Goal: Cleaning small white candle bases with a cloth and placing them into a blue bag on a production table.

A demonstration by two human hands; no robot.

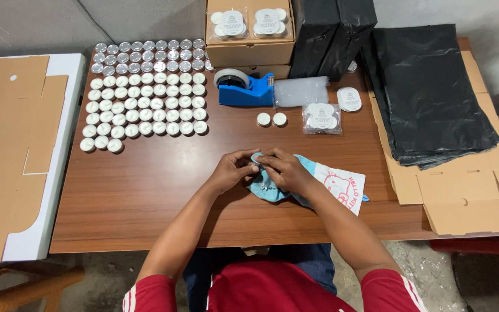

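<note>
We recorded both hands meeting at the near middle of the wooden table (145,190), over a small light-blue cloth pouch (272,188) with a white printed panel. The left hand (230,170) and the right hand (284,169) pinched the pouch's gathered mouth between narrowed fingertips, so each grip was closed on the cloth; whether anything lay inside we could not tell. From the grip, the pouch's body ran away to the right and slightly toward the person, its long axis lying nearly level across the table, and the right hand lay over more of it than the left. Just beyond the grip stood two loose tealight candles (271,119), with a clear packet of candles (321,118) to their right and a blue tape dispenser (246,89) farther off. Well beyond and to the left of the grip, rows of tealights (145,95) filled a wide block of the table. Cardboard boxes (249,34) stood at the far edge, black plastic bags (428,92) lay far right over flat cardboard (463,196), and another flattened carton (12,144) rested on a white surface at the far left. The floor below appeared to be bare concrete.
</note>
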